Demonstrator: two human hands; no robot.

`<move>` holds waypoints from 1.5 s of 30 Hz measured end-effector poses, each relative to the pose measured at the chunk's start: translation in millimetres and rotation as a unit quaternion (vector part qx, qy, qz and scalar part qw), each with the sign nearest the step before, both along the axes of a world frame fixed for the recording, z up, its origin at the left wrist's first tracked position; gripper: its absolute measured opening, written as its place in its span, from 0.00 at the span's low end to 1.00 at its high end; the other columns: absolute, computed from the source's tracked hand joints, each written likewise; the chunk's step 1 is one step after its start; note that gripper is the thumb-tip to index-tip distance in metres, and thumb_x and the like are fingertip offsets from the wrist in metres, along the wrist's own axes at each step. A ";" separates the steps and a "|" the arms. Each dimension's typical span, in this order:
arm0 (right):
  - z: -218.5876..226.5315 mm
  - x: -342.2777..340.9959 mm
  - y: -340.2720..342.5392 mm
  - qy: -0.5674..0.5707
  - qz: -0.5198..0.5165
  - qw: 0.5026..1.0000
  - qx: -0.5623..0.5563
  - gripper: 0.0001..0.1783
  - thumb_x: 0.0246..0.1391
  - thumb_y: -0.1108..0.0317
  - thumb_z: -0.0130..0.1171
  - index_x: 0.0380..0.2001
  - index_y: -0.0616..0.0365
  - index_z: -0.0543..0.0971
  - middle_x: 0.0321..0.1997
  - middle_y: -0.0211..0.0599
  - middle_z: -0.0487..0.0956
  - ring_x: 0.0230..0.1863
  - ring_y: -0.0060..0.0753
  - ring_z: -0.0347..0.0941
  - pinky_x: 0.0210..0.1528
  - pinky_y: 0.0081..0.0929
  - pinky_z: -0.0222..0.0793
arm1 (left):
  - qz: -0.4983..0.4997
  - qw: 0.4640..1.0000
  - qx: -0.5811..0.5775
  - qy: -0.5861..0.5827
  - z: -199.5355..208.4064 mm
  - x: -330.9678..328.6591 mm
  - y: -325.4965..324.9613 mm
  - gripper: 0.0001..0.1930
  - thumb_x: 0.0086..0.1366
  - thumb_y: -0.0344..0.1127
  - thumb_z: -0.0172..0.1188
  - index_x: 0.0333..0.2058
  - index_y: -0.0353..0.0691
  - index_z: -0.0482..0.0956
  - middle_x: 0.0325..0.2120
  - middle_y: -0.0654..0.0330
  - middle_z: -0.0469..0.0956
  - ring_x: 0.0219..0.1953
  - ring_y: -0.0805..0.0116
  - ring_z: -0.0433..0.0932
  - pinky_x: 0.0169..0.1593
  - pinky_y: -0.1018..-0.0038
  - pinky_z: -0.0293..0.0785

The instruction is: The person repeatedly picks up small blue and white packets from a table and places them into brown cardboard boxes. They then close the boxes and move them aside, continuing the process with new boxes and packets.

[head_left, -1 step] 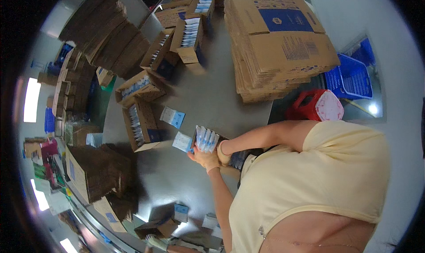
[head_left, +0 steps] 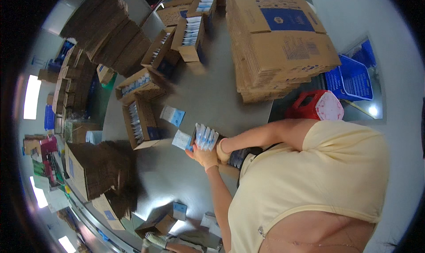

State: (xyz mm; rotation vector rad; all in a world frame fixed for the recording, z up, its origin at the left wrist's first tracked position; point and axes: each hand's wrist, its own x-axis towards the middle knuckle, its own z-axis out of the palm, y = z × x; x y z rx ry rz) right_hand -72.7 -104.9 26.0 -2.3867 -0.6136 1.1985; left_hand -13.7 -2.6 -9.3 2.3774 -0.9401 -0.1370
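A bunch of white and light-blue flat packets stands on edge at an open carton by the table's near edge. My left hand is closed against their near side, its fingers wrapping them. Close beside it, my right hand reaches down at the packets and the carton; its fingers are hidden. More packets in shadow sit between my right hand and my body. One loose packet lies just past my left fingertips, and another packet lies flat farther off.
Filled cartons line the table's far side. A tall stack of flattened cartons stands at the upper right, near a red jug and a blue basket. At the bottom, another person's gloved hand is beside a carton.
My hands and the packets stay almost in place, with a very slight shift. The other person's gloved hand has moved up and closer to the carton at the bottom.
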 end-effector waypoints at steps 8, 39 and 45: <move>112.5 -90.9 -50.3 -0.327 -0.396 0.856 0.062 0.20 0.45 0.59 0.60 0.40 0.60 0.77 0.39 0.43 0.77 0.45 0.45 0.74 0.45 0.39 0.71 | 0.208 0.923 -0.220 0.239 28.9 -98.3 66.6 0.44 0.47 0.36 0.71 0.59 0.27 0.55 0.56 0.41 0.62 0.59 0.43 0.60 0.62 0.57 0.56; 290.3 -177.5 -149.2 -0.765 -0.474 0.400 -0.173 0.18 0.46 0.69 0.58 0.44 0.53 0.76 0.50 0.35 0.76 0.49 0.40 0.73 0.49 0.37 0.68 | -0.223 0.899 -0.314 0.209 298.7 -26.9 -190.2 0.23 0.67 0.37 0.53 0.56 0.29 0.66 0.51 0.52 0.72 0.52 0.65 0.70 0.55 0.72 0.64; 284.1 -252.8 -231.6 -0.377 -0.748 0.368 -0.404 0.30 0.47 0.45 0.60 0.41 0.63 0.74 0.38 0.47 0.78 0.39 0.47 0.76 0.39 0.42 0.73 | -0.288 0.956 0.021 -0.052 349.3 -94.6 -286.8 0.40 0.59 0.59 0.56 0.55 0.26 0.59 0.51 0.41 0.67 0.53 0.45 0.69 0.52 0.55 0.70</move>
